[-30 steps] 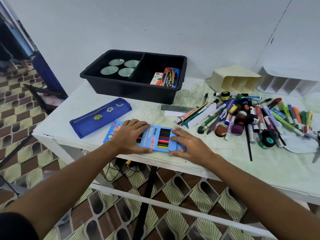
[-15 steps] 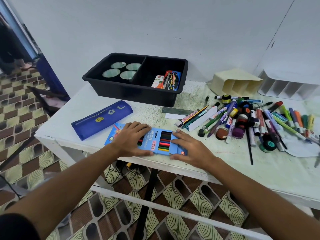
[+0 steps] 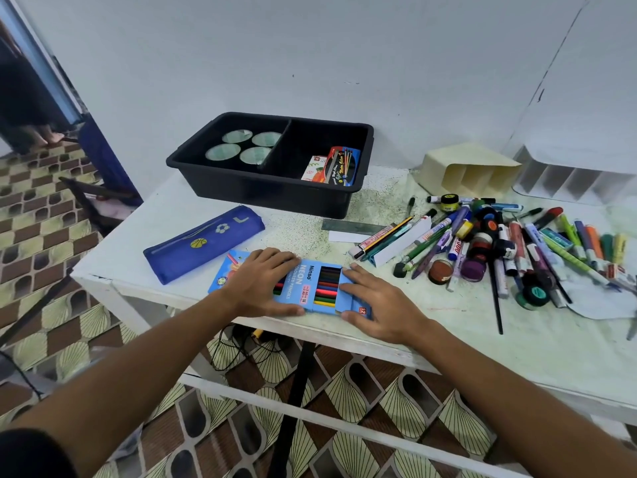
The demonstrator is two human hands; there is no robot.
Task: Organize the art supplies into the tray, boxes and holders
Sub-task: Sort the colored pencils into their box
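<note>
A blue box of neon coloured pencils lies flat near the table's front edge, its window showing the pencils. My left hand rests flat over its left half, thumb along the near edge. My right hand lies flat on its right end. A black two-part tray stands behind, with several tape rolls in the left part and two small boxes in the right. A cream holder and a white holder lie on their sides at the back right.
A blue pencil case lies left of the box. A pile of markers, pens and paint pots covers the right side, with a metal ruler beside it. The table has a patterned floor below.
Both hands stay on the pencil box in the same place. Only the view has shifted a little.
</note>
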